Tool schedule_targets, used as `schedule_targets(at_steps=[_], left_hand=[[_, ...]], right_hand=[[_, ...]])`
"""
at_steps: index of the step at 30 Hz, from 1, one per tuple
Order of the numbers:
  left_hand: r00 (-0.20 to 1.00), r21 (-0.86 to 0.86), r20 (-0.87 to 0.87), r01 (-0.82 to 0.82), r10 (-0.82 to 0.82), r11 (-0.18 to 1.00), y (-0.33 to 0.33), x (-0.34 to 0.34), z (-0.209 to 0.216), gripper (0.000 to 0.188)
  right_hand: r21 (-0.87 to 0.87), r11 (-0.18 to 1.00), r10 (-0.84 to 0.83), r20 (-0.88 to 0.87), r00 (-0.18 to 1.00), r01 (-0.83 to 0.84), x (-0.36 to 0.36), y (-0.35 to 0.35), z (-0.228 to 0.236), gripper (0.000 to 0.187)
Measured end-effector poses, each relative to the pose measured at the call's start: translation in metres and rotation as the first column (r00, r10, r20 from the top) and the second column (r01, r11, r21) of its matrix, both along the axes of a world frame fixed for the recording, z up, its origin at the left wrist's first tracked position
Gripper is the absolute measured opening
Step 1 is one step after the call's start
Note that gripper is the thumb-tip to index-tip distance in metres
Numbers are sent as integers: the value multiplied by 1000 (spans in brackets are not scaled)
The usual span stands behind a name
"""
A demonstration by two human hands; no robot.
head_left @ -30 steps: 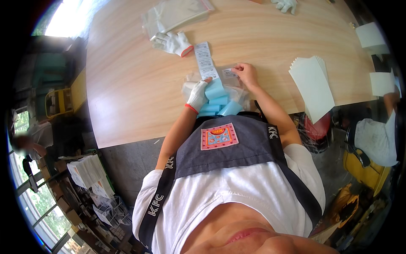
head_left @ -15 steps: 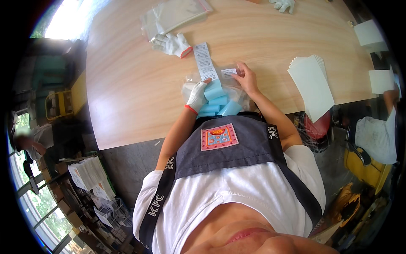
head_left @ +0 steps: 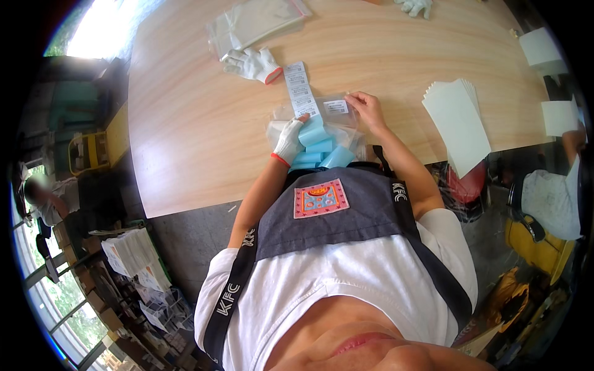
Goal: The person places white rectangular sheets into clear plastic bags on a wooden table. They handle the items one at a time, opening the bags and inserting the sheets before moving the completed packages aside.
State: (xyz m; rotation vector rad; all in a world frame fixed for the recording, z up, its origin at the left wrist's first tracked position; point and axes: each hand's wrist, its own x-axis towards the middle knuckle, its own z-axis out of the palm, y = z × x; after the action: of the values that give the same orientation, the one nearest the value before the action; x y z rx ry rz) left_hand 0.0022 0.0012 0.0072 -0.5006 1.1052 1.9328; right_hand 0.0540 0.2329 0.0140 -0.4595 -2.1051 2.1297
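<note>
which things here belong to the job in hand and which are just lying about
Apparently in use:
label strip at the left hand
labelled clear bag at the right hand

Apparently lying about:
near loose glove
far loose glove
white sheets

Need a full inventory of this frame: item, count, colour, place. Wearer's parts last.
Table: 1, pale wood, centre to top
Label strip: 1, white, light-blue folds by apron
Single label: 1, white, on clear bag
Clear bags: count unclear, transparent, under strip
Bag pack: 1, transparent, table's upper left
Loose gloves: 2, white, left of strip and top edge
Cards: several, off-white, fanned, table's right
White blocks: 2, right edge
Co-workers: 2, pale tops, both sides
Background clutter: uncounted, mixed, both sides
Apron: 1, dark grey, wearer's front
T-shirt: 1, white, lower centre
Left grip: 1, white-gloved, on strip
Right grip: 1, bare, at bag's right edge
</note>
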Motion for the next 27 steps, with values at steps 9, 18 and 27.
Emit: schedule_targets(at_steps=[9,18,27], left_hand=[[964,23,-263,50,-42,998,9,1,74,20],[943,-51,-296,144,-153,988,-1,5,13,24],[996,-110,-92,6,-17,994,-3,0,-2,28]], right_hand=[[423,699,575,147,805,-577,38,-9,14,16],[238,951,218,-71,973,-196,4,-50,44,21],[769,623,374,-453,809,143,14,-59,44,7]])
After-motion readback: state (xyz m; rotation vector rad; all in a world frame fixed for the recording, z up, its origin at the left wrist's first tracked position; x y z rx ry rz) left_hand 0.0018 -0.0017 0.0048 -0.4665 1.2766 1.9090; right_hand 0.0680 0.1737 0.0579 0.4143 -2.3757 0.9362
